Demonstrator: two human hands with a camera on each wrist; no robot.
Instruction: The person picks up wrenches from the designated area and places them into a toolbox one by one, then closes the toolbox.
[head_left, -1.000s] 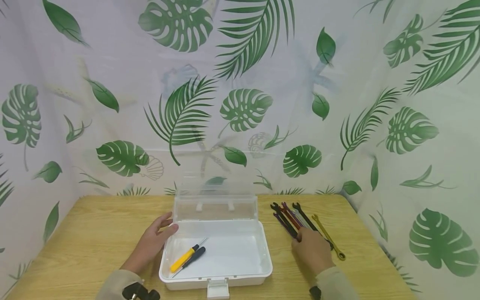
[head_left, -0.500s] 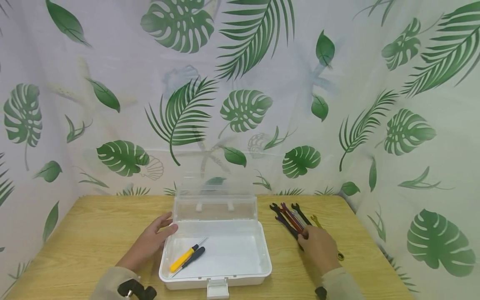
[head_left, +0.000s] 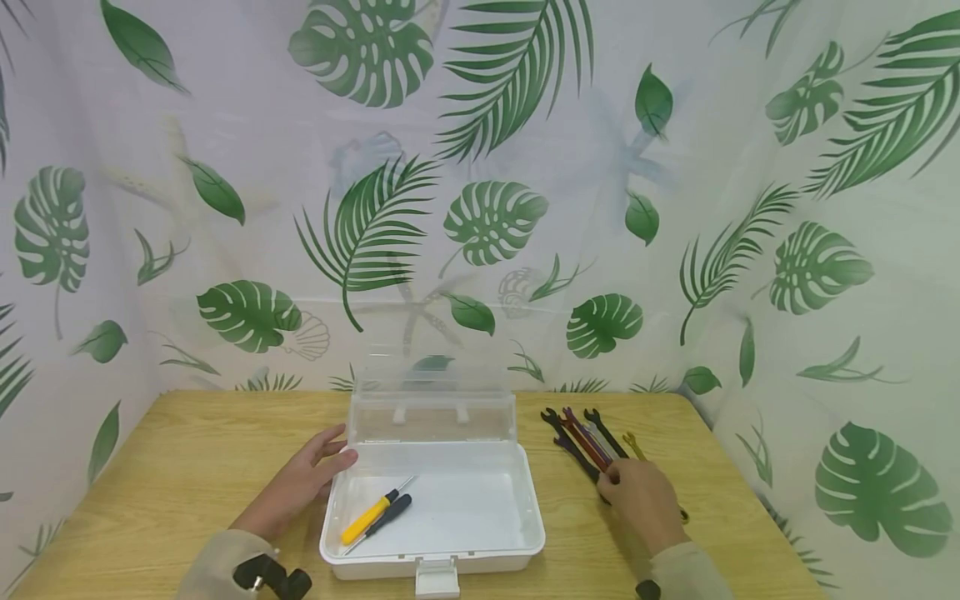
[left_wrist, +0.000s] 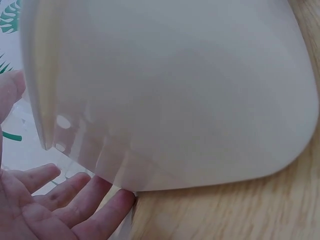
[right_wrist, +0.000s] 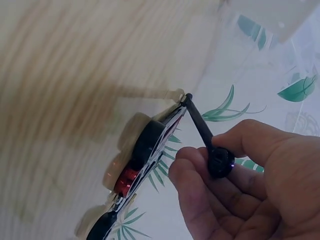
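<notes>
On the table stands a white toolbox [head_left: 465, 508] with its clear lid [head_left: 431, 418] raised. Inside, on the left, lie a yellow-handled screwdriver [head_left: 362, 522] and a black-handled screwdriver [head_left: 392, 510]. My left hand [head_left: 303, 479] rests at the box's back left corner, thumb at the rim and fingers loosely extended. To the right of the box, my right hand [head_left: 643, 502] pinches a dark wrench [right_wrist: 200, 122] near its ring end. That end is lifted off the table, while its other end reaches down toward the row of wrenches.
Beside the right hand lie more wrenches: a red one [head_left: 587, 442], black ones [head_left: 606, 435] and a gold one [head_left: 634, 447], partly hidden by the hand. The wooden table [head_left: 225, 450] meets a leaf-patterned cloth [head_left: 480, 275] at the back and sides.
My right hand has shifted slightly to the right over the wrenches, and a dark wrench at the left of the row has changed angle. The left hand stays at the box.
</notes>
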